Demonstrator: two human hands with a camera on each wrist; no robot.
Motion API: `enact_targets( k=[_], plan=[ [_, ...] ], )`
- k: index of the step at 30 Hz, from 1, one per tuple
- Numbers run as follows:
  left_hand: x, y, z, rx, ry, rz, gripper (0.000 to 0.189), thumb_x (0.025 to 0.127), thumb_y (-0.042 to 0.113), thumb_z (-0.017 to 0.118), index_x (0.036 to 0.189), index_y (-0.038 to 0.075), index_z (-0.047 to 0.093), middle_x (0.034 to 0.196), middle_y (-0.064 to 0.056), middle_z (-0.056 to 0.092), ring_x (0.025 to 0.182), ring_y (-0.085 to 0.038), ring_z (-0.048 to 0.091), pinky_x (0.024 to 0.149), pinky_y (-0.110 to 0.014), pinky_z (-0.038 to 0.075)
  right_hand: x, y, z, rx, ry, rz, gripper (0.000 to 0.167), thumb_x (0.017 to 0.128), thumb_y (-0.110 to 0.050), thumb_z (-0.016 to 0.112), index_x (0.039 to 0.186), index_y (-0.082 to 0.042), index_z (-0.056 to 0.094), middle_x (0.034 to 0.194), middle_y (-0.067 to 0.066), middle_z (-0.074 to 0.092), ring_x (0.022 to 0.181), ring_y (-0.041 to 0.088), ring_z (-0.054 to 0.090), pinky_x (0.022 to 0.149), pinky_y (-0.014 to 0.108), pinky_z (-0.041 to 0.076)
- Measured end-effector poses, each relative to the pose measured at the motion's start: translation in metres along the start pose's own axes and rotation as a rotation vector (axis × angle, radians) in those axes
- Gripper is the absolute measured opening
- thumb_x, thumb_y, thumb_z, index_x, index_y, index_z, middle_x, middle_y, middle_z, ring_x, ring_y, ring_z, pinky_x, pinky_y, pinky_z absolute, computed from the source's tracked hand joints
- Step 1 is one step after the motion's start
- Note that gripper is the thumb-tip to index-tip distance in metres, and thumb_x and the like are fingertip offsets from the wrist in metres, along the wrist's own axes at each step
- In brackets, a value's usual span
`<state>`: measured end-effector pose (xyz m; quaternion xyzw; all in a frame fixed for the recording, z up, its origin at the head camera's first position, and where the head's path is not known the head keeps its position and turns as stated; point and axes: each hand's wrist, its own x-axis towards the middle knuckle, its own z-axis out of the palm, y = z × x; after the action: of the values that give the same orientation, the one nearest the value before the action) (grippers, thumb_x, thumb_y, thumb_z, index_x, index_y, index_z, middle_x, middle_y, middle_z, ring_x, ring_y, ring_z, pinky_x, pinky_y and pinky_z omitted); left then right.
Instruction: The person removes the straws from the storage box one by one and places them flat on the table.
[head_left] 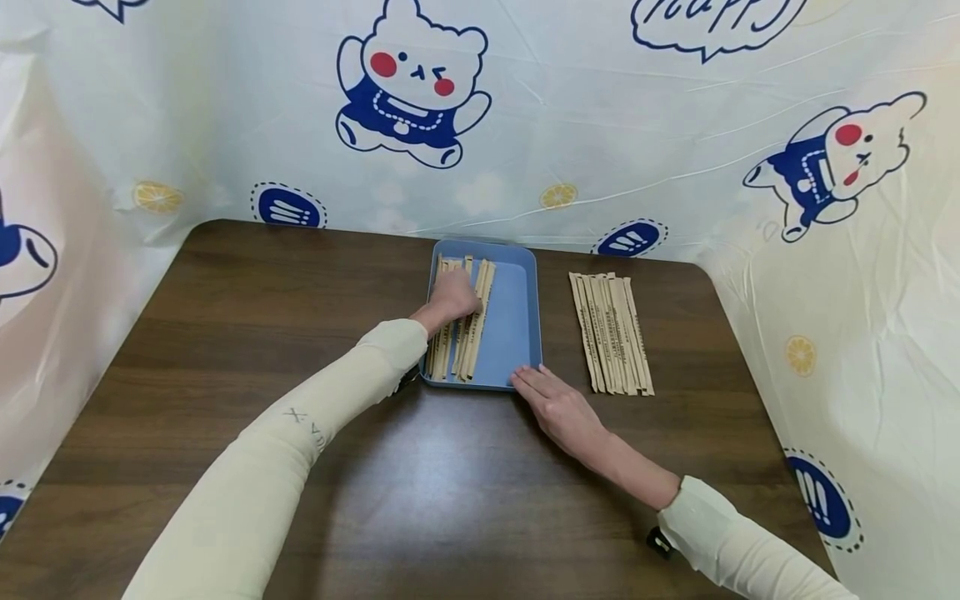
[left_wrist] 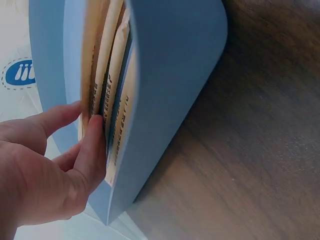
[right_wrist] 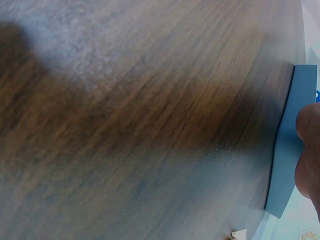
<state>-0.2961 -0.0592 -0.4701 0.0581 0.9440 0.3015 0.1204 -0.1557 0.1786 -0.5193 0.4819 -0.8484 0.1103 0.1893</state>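
In the blue tray [head_left: 512, 329], the left hand [head_left: 453, 297] pinches paper-wrapped sticks [head_left: 472, 346], probably light, stiff, best taken mid-length; the right hand [head_left: 562, 412], fingers straight, touches the tray's corner.

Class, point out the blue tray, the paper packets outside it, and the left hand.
Blue tray [head_left: 513, 325]: head view, bare floor.
Paper packets [head_left: 611, 333]: head view, middle of the row.
Left hand [left_wrist: 47, 177]: left wrist view, middle.

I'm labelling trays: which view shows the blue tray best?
The head view: the blue tray shows nearly whole from above. The left wrist view shows walls and some interior; the right wrist view, only some outer wall.
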Motion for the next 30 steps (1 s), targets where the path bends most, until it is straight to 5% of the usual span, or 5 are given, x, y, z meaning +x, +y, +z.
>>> enact_targets(
  k=[13,30],
  plan=[
    [-0.0024,0.0004,-0.0025,-0.072,-0.01,-0.029,0.043,0.087,-0.001,0.061,0.05,0.013,0.043,0.045,-0.001,0.039,0.04,-0.014,0.032,0.042,-0.027,0.024,0.0004,0.001,-0.0004,0.005,0.006,0.0,0.043,0.083,0.012,0.071,0.126,0.008,0.064,0.126,0.022,0.064,0.118,0.03,0.062,0.106,0.045,0.045],
    [-0.0045,0.0036,-0.0006,-0.035,-0.023,-0.02,0.044,0.087,-0.002,0.059,0.055,0.015,0.035,0.05,0.001,0.026,0.045,-0.013,0.022,0.045,-0.028,0.021,-0.0002,-0.0008,-0.002,0.001,-0.02,0.006,0.039,0.088,0.009,0.066,0.127,0.007,0.064,0.127,0.021,0.064,0.121,0.029,0.06,0.107,0.044,0.044]
  ],
)
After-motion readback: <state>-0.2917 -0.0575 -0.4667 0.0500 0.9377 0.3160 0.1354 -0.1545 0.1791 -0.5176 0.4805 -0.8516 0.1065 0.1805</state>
